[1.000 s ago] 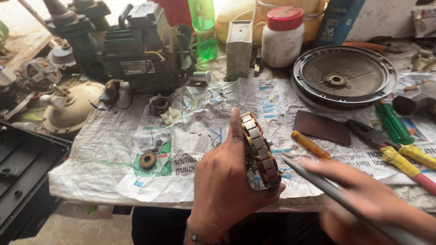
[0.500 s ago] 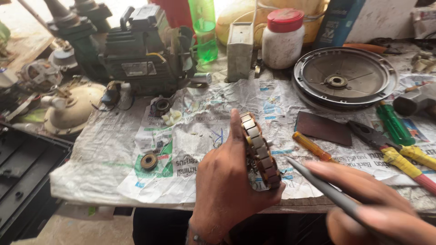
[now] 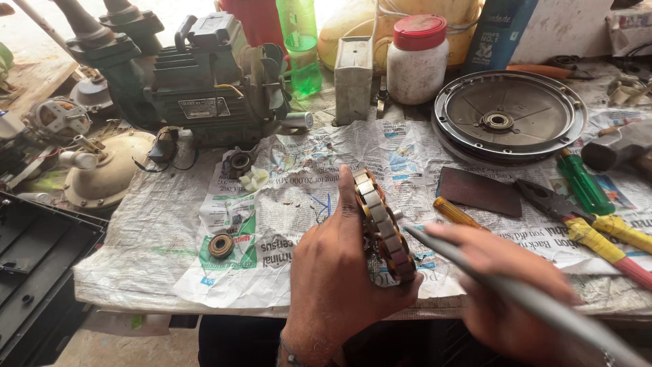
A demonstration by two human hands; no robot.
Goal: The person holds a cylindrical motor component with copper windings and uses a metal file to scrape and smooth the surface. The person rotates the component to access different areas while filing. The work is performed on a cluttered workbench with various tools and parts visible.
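Stator (image 3: 384, 228) stands on edge in the left hand (image 3: 343, 272), fingers curled round its rim, thumb up its near side, at about 6 o'clock above the newspaper-covered table (image 3: 156, 224). The right hand (image 3: 502, 285), blurred, is closed on a grey rod (image 3: 516, 295) whose tip sits just at the stator's 3 o'clock side; whether it touches I cannot tell. A bearing (image 3: 221, 245) lies at 9 o'clock, a round cover (image 3: 509, 119) at 1 o'clock, a pump motor (image 3: 204, 81) at 11 o'clock.
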